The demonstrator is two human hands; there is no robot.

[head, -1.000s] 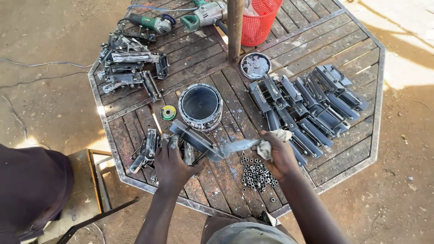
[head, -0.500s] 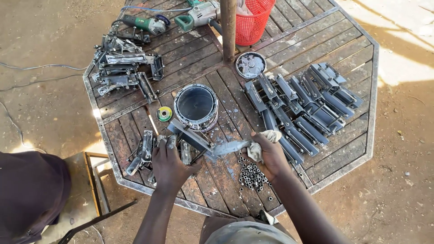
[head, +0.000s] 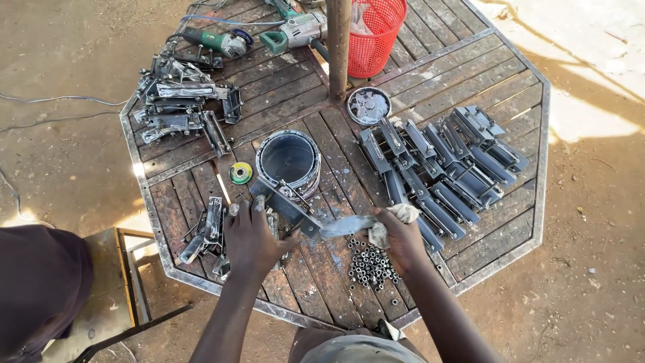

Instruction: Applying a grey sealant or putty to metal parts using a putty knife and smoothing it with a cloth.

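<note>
My left hand grips a grey metal bracket and holds it down on the wooden table. My right hand holds a paint-smeared cloth bunched in the fingers, pressed against the bracket's near end. An open paint tin with grey paint stands just beyond the bracket. A pile of small dark nuts lies on the slats below my right hand.
Several painted brackets lie in rows at the right, unpainted ones at the far left and a few by my left hand. A tin lid, red basket, pole, two angle grinders and a tape roll are there. Another person sits at the left.
The view has shifted slightly. My right hand has slid the cloth a little along the bracket; my left hand keeps its grip.
</note>
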